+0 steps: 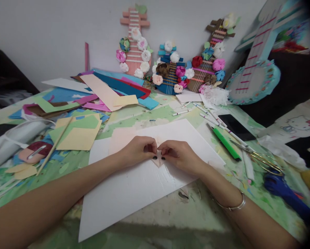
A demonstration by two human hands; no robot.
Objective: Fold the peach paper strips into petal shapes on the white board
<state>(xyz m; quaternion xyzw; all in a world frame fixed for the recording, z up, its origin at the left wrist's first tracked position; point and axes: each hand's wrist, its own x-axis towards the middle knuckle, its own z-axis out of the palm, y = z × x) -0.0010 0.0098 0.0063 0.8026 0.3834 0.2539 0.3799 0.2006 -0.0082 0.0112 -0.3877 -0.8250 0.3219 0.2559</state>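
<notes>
Two-hand pinch on pink paper (159,163).
Left hand (138,150) and right hand (181,154) each pinch it, thumb against fingers (hands nearly touching), over the white sheet (129,204).

Green-mottled table (170,214) under a white sheet (118,204), coloured offcuts (125,84), green cutter (226,143), black phone (237,127).

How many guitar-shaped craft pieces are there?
4, left to right along the back: the pink one, the small blue one, the brown one, the large pale-blue one. More may be hidden.
</notes>
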